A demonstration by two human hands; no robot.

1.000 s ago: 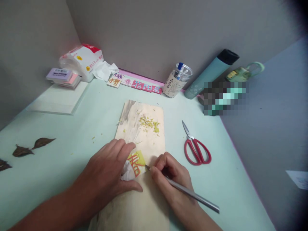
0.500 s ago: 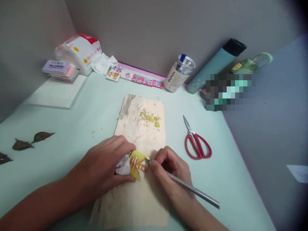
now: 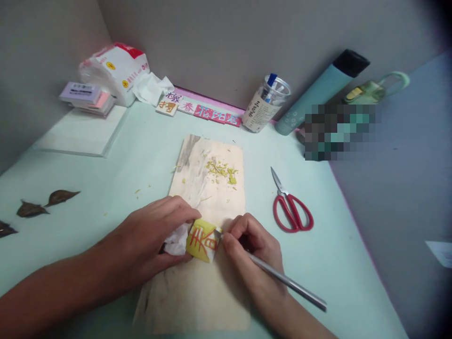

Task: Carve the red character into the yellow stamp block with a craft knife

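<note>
Since a second ago the left hand (image 3: 151, 245) had turned the yellow block (image 3: 204, 240) clockwise and lifted its edge off the board (image 3: 208, 188), so carving had moved to a new side. Left fingers were clamped on the block and a white tissue (image 3: 176, 244); the right hand (image 3: 249, 249) pinched the knife (image 3: 282, 280) shut, tip touching the block's right edge. Scissors (image 3: 291, 212) lay right of the grip.

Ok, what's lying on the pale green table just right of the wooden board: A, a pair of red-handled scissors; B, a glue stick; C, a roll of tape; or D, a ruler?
A: the red-handled scissors lie flat on the pale green table, right of the wooden board, blades pointing away.
</note>
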